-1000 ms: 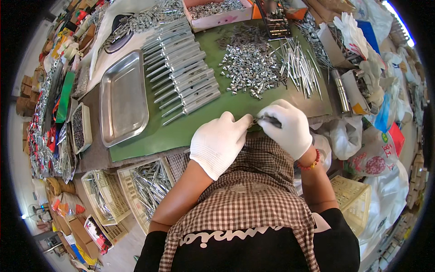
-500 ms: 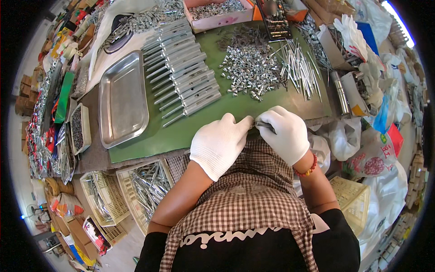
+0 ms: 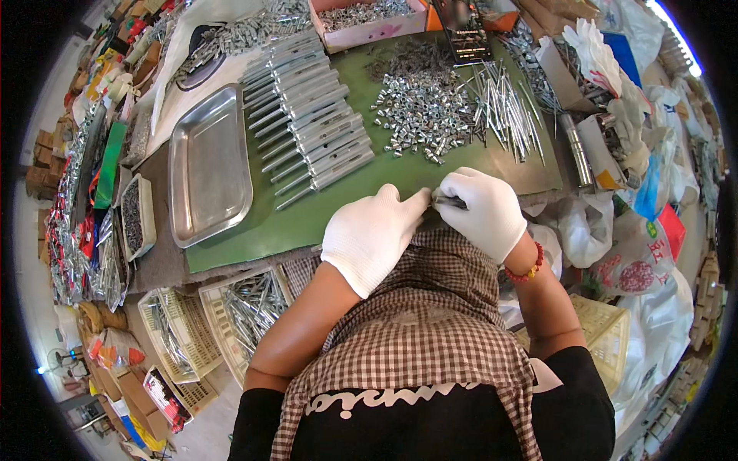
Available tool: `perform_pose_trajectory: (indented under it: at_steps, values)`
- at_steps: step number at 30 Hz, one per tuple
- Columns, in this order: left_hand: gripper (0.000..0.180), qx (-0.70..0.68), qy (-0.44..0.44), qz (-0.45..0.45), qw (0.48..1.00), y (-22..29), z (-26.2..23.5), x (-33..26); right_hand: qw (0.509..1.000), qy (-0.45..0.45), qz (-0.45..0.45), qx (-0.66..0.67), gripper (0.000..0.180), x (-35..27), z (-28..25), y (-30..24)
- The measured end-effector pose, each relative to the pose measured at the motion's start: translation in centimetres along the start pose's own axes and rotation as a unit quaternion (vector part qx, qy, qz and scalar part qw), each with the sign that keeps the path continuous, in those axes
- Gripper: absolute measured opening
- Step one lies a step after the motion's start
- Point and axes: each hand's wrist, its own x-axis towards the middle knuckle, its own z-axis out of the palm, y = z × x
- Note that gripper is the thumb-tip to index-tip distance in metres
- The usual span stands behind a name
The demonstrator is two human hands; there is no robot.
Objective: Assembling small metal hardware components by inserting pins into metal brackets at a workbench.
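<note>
Both my hands wear white knit gloves and meet at the table's near edge, fingertips almost touching. My left hand [image 3: 375, 237] is closed, its thumb and forefinger pointing to the right hand; what it holds is hidden under it. My right hand [image 3: 486, 215] pinches a small dark metal piece [image 3: 452, 201], whose exact kind I cannot make out. Beyond the hands lies a pile of small silvery metal sleeves [image 3: 423, 115]. Thin metal rods [image 3: 509, 115] lie right of it. A row of metal tubes with rods protruding [image 3: 315, 131] lies to the left.
An stainless steel tray [image 3: 178, 196] rests on the green mat [image 3: 231, 252] at left. A pink box [image 3: 377, 32] of small metal parts stands at the back. Plastic baskets [image 3: 211, 307] of metal parts sit below the table's left side. Plastic bags [image 3: 584, 238] crowd the right.
My right hand has shifted slightly, and its fingers have turned a little around the small dark piece. My left hand stays nearly in place. The things on the table have not moved.
</note>
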Motion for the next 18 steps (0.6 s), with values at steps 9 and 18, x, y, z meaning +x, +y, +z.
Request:
perform_pose_trajectory:
  at_steps: [9, 18]
  values:
    - [0.032, 0.036, 0.011, 0.005, 0.999, 0.0, 0.5, 0.1, 0.983, 0.075, 0.068, 0.154, 0.021, 0.0, -0.6, -0.6]
    - [0.028, 0.021, -0.039, -0.026, 0.999, 0.6, -0.5, 0.6, 0.593, 0.171, 0.043, 0.786, 0.047, 3.3, 3.6, -0.8]
